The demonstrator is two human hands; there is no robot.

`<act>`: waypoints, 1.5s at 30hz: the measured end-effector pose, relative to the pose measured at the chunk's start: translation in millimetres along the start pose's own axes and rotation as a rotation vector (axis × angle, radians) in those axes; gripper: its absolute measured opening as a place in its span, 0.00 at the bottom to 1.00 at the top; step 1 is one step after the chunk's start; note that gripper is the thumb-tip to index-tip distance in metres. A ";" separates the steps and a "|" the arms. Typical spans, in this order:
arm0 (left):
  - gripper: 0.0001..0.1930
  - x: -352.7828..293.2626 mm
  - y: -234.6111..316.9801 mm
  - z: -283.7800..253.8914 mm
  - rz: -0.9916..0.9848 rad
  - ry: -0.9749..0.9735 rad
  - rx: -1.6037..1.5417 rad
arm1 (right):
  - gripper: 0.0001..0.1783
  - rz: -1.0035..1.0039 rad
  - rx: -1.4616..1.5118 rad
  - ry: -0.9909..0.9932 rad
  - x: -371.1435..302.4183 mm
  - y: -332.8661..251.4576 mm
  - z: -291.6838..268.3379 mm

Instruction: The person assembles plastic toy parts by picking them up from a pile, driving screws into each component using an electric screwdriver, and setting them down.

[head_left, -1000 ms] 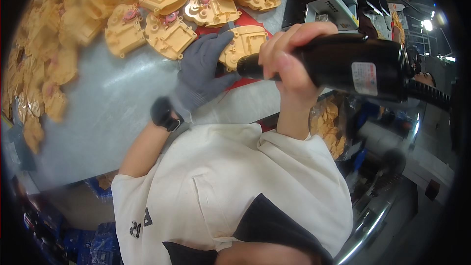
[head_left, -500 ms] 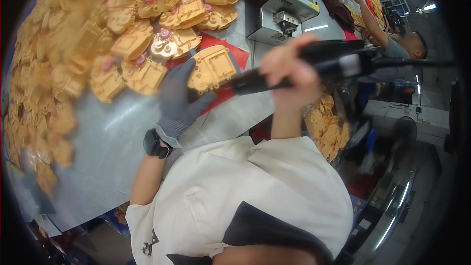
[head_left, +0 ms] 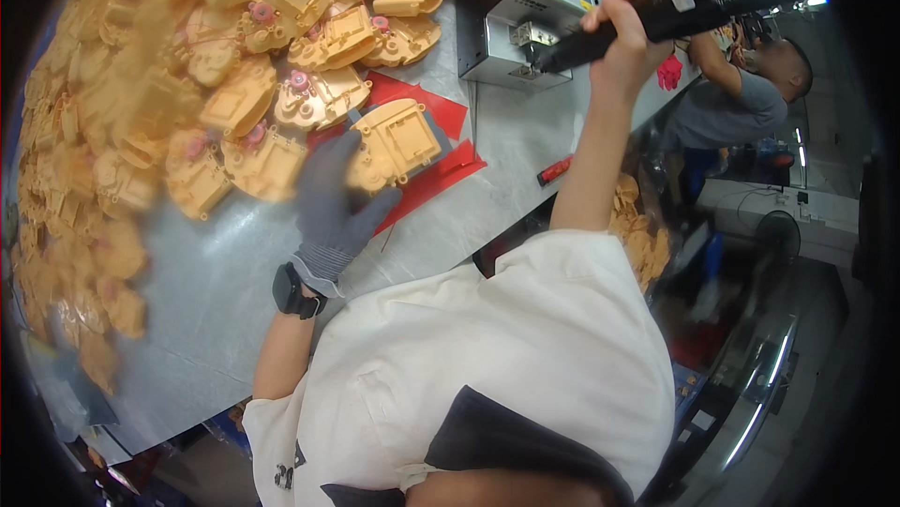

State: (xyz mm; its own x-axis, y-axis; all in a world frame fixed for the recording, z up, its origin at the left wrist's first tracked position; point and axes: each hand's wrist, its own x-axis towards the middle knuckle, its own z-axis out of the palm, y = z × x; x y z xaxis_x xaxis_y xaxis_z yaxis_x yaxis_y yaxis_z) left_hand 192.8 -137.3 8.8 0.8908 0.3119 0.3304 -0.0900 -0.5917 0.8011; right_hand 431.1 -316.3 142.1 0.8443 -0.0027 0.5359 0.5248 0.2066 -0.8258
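Observation:
A dark grey knitted glove covers my left hand (head_left: 328, 193). Its fingers are wrapped round the edge of a yellow plastic housing (head_left: 401, 139), which has a raised rectangular frame and lies over red sheets (head_left: 441, 111) on the table. My right hand (head_left: 623, 33), bare, grips a black electric screwdriver (head_left: 670, 10) with a cable at its rear end. The screwdriver's tip is at the front of a grey screw feeder (head_left: 487, 52); whether they touch I cannot tell.
Many similar yellow housings (head_left: 239, 94), some with pink round parts, are heaped over the left and far side of the metal table (head_left: 216, 301). A red-and-black object (head_left: 553, 170) lies near the table edge. Another person (head_left: 741, 104) works at the far right.
My right hand has carried the screwdriver away from the housing, to the right and up, over to the screw feeder. My left hand still holds the housing.

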 end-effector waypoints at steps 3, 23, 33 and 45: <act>0.37 3.1 -1.5 -1.2 -0.001 -0.022 -0.005 | 0.14 0.216 0.252 -0.088 -38.9 -21.3 -0.2; 0.40 2.7 2.6 -3.4 -0.083 -0.014 -0.042 | 0.14 0.224 0.372 -0.449 -93.7 -23.0 118.7; 0.40 -8.6 -1.6 -7.3 -0.066 -0.013 -0.075 | 0.12 0.321 0.219 -0.493 -102.2 -11.7 129.6; 0.24 27.6 2.7 6.4 -0.074 0.208 0.069 | 0.11 0.327 0.212 -0.389 -90.0 -1.5 121.6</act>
State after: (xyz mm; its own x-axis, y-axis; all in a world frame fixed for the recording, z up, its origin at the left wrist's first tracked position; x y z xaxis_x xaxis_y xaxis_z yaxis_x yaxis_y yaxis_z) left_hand 220.1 -135.0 16.9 0.7823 0.4986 0.3735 0.0091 -0.6087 0.7934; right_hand 341.2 -197.4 116.4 0.8359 0.4486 0.3162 0.1746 0.3288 -0.9281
